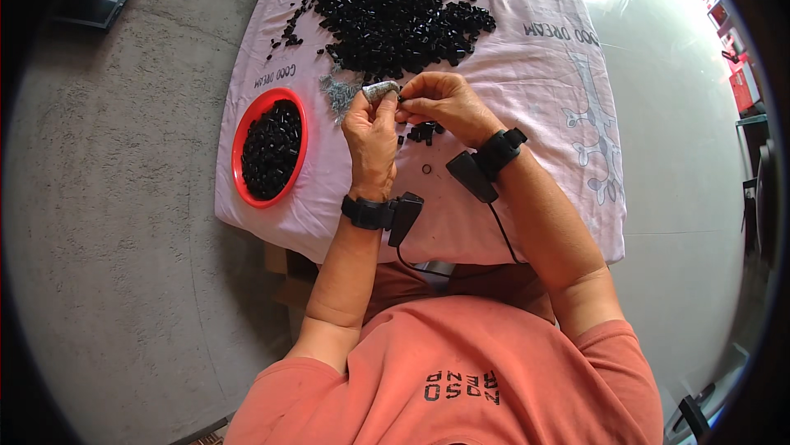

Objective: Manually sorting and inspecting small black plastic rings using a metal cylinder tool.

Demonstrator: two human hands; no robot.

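Observation:
My left hand (372, 128) and my right hand (453, 106) meet over the table, their fingertips pinched close together. Between them shows a small black piece (401, 98), partly covered by fingers. A silver-grey wrap (379, 90) surrounds a fingertip of my left hand. Beside that hand lies a loose heap of thin grey bits (340, 95), too fine to name. Several small black pieces (425, 132) rest just below my right fingers. Nearer to me lies a small dark ring (426, 169).
A large pile of shiny black tubular pieces (387, 13) covers the table's far part. At the left stands a red bowl (239, 157) filled with similar pieces. A pink printed cloth (527, 198) covers the table. Cables hang from black devices strapped to both wrists.

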